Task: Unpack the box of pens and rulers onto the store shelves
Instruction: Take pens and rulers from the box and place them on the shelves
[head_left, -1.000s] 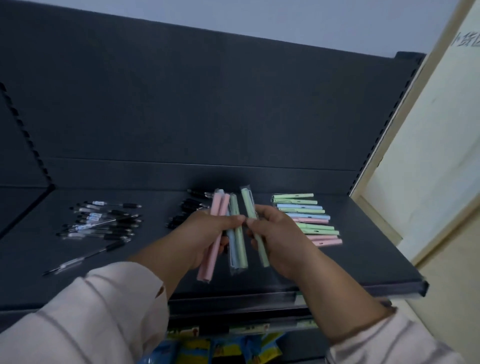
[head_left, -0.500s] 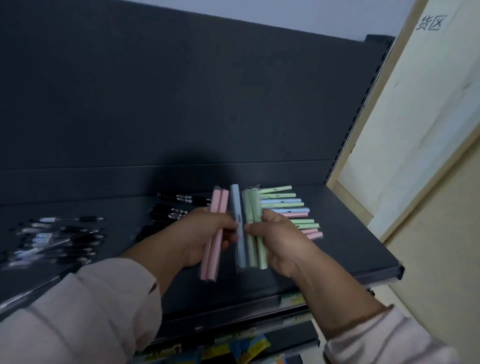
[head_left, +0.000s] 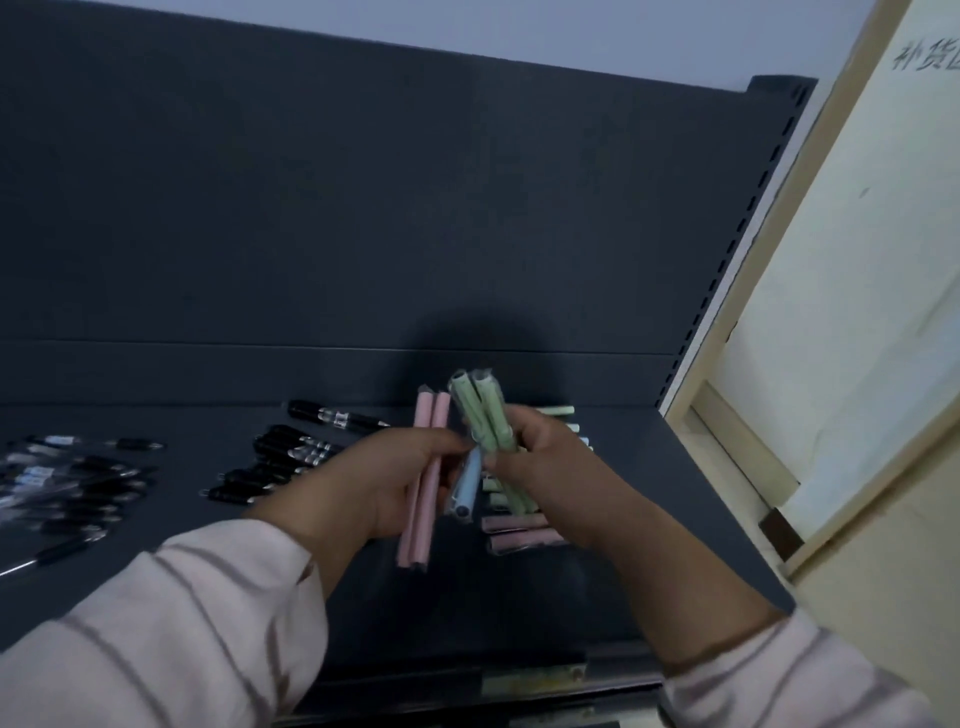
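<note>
Dim room: pale wall (head_left: 571, 26), cream board (head_left: 857, 338).

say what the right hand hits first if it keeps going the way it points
Likely the pale blue plastic pen, then the left hand; the right hand nearly touches them, depth unclear.

My left hand (head_left: 374, 483) holds a pair of pens (head_left: 426, 519) nearly upright over the shelf (head_left: 649, 519), and at its 3 o'clock my right hand (head_left: 550, 483) holds a bundle of pens (head_left: 480, 410), a single pen (head_left: 467, 486) between the two. Under my right hand a row of pens (head_left: 514, 543) lies crosswise on the shelf; at 9 o'clock from my left hand lies a near cluster of pens (head_left: 280, 457), a far cluster of pens (head_left: 67, 483) beyond it. The back panel (head_left: 363, 208) stands at 12 o'clock.
</note>
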